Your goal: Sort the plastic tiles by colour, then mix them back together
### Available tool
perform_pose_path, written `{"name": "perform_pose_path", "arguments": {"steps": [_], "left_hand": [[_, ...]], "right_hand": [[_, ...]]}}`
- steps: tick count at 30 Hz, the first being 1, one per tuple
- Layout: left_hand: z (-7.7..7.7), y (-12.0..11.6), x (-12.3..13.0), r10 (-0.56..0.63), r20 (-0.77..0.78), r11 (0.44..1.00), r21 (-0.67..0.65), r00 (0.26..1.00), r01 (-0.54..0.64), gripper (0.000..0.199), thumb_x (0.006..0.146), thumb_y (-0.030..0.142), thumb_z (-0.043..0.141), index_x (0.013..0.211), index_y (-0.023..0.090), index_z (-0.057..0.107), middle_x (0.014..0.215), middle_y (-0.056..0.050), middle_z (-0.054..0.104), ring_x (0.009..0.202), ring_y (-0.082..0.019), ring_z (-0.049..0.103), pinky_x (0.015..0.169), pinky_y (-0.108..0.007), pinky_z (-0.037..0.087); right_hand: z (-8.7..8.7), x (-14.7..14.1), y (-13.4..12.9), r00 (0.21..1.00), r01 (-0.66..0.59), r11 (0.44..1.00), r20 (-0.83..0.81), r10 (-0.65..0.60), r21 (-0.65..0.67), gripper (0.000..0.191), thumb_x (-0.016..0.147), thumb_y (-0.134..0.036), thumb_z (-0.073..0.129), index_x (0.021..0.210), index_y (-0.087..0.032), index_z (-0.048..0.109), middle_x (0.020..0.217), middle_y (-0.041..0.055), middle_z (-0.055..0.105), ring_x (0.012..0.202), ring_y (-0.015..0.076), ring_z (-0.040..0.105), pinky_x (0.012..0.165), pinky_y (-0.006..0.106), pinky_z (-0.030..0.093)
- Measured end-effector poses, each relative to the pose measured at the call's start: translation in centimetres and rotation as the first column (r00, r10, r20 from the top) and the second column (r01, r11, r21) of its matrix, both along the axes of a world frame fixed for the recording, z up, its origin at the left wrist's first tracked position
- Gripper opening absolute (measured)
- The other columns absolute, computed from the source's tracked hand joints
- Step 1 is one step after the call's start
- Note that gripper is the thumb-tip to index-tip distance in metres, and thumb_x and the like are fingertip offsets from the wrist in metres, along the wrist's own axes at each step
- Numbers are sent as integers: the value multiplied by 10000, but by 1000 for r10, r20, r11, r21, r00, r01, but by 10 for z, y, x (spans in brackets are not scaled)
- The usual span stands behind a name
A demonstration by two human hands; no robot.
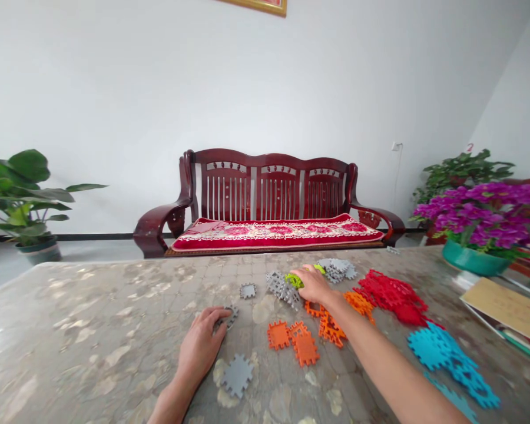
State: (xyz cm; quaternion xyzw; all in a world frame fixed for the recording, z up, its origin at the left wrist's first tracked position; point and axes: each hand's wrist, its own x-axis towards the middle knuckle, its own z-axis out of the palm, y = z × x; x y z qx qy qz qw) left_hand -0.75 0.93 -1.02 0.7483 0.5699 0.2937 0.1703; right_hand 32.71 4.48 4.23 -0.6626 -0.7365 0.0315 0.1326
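Left hand (205, 335) on gray piece (232, 318), right hand (311, 285) over green pieces (294, 281)

Containers: a teal bowl (474, 260) at the right of the surface (115, 318) holds purple flowers (490, 212). A dark green pot (42, 252), beyond the surface at left, holds a broad-leaved plant (30, 169).

Materials and shapes: the surface carries a glossy covering with a mottled pattern. The pieces appear to be plastic: flat, roughly square, with toothed edges; some are solid, others cut out. A gray pile (282, 290) lies just beside the green pieces. A solid gray square (238, 376) lies apart, near the left wrist. Orange pieces (306, 348) spread between the two forearms; a red pile (391, 294) and a blue pile (430, 346) lie to the right.

Hands: the left has its fingers bent over the gray piece; whether it grips cannot be told. The right reaches out palm down, its fingertips partly hidden; its grip likewise cannot be determined.
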Motion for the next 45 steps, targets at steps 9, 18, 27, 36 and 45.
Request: {"name": "perform_pose_path", "arguments": {"steps": [9,18,27,36,45], "left_hand": [[2,-2,0,9,29,1000,-7,1000,-9,274,828,290,489,992,262,706,1184,-41,652,1109,-232,587,1012,-377,432],[4,-3,3,4,19,1000,3,1000,-4,271,823,253,493,994,262,702,1177,-37,652,1096,-224,584,1023,-370,419],[4,-4,3,3,8,1000,22,1000,-3,273,825,240,493,994,266,705,1162,-32,654,1094,-217,590,1001,-351,426],[7,-4,3,-16,56,1000,21,998,15,270,825,256,497,991,245,709,1124,-42,673,1075,-222,604,995,-357,434],[21,-19,10,-283,320,940,-95,904,328,332,747,350,644,1039,200,688,1110,-64,695,1065,-244,604,974,-356,449]], "right_hand": [[5,0,9,996,78,992,24,-81,101,508,740,-193,615,1246,-238,593,1206,56,663,1144,236,526,993,347,370],[22,26,-12,962,273,944,-38,-271,187,440,795,-224,595,1234,-199,580,1231,116,623,1140,268,540,975,379,377],[0,-38,-42,998,-43,999,-34,44,23,408,729,-178,617,1126,-267,608,1034,8,669,945,188,623,779,277,432],[3,-56,-71,993,-41,997,-109,48,63,294,848,-162,502,1096,-264,623,1101,23,660,1005,176,613,845,269,431],[-15,-76,-141,961,-173,969,-186,205,175,267,813,-172,615,1063,-256,652,1119,24,656,1086,223,540,976,358,401]]}}
